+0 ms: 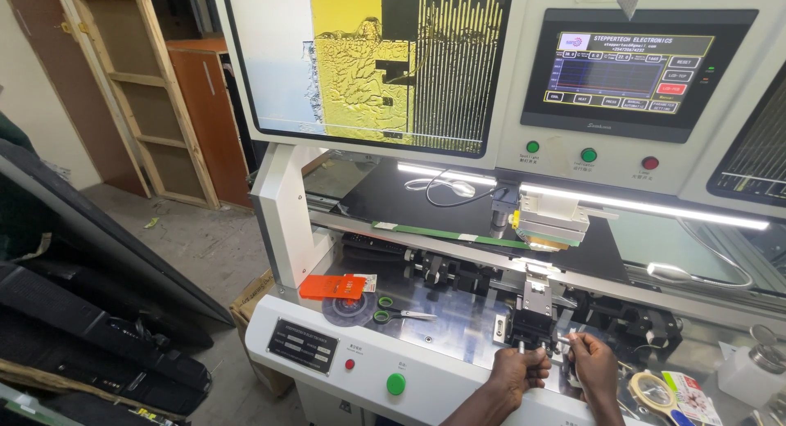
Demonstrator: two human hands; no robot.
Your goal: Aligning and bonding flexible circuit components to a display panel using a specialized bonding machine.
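My left hand [516,373] reaches up from the bottom edge and pinches a small metal knob on the black adjustment stage [532,321] at the front of the white bonding machine. My right hand [593,364] sits just to its right, fingers closed on another small silver knob on the same stage. Above the stage a pressing head [550,223] hangs over a dark display panel [426,205] with a green strip [446,233] along its edge. A large microscope screen [368,61] shows a magnified gold pattern.
Green-handled scissors [397,314] and an orange plastic piece [334,287] lie on the metal deck at left. A touch panel [634,72] with three round buttons below sits upper right. A tape roll [652,387] and white bottle [753,369] are at lower right. Dark flat panels [90,295] lean at left.
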